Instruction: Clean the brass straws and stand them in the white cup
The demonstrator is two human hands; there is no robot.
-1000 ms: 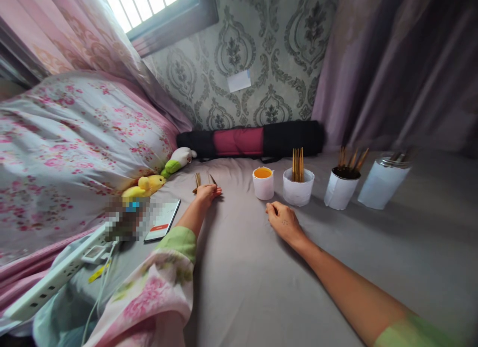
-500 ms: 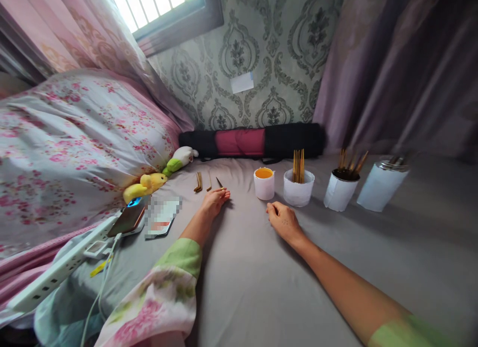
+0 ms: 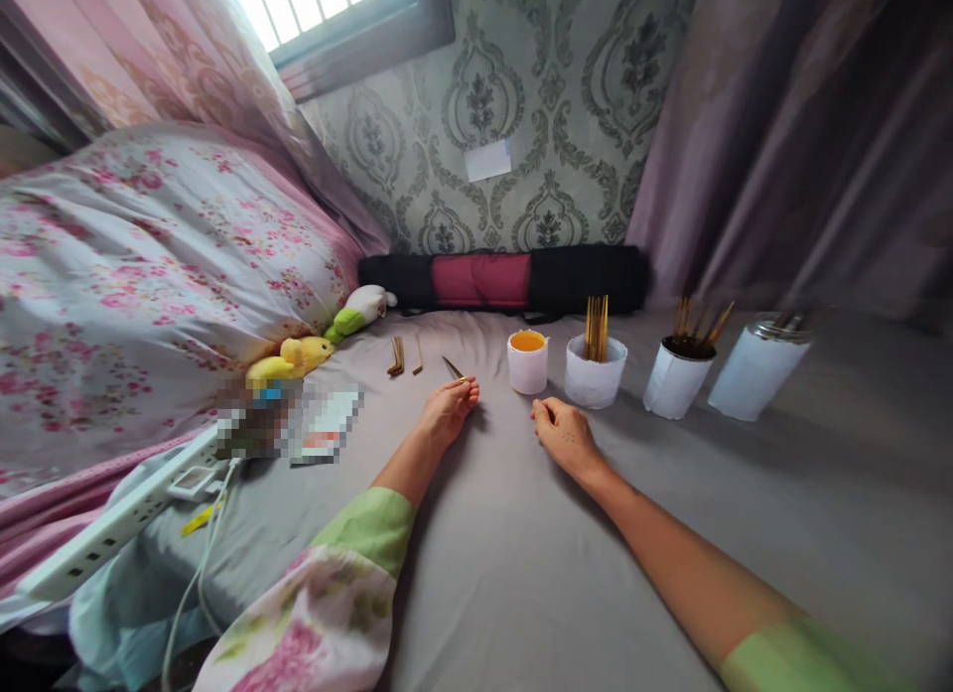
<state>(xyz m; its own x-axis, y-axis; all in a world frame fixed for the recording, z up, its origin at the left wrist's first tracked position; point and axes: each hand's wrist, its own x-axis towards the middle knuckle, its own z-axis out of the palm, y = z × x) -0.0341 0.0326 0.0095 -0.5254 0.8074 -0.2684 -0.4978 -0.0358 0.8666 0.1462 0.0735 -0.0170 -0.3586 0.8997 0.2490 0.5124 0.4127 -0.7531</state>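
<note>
My left hand (image 3: 449,410) is closed on a thin pointed stick (image 3: 451,367), dark towards its tip and golden at the fingers. Beyond that hand, several short golden-brown sticks with bent ends (image 3: 397,356) lie together, and a single similar stick (image 3: 418,356) lies beside them. My right hand (image 3: 566,436) rests on the grey sheet with its fingers curled; whatever it holds, if anything, is hidden. Just behind it stand a small white-wrapped cup with an orange inside (image 3: 528,372) and a wider white cup (image 3: 594,383) holding upright golden sticks (image 3: 597,327).
Two taller white-wrapped cans, one dark inside (image 3: 677,384) and one tilted-looking (image 3: 759,374), hold more sticks at right. A black-and-red roll (image 3: 480,281) lies along the wall. Plush toys (image 3: 302,357), a power strip (image 3: 96,533) and white cables (image 3: 200,573) are at left.
My left hand has moved a little to the right with the pointed stick, closer to the orange-lined cup. My right hand stays nearly where it was.
</note>
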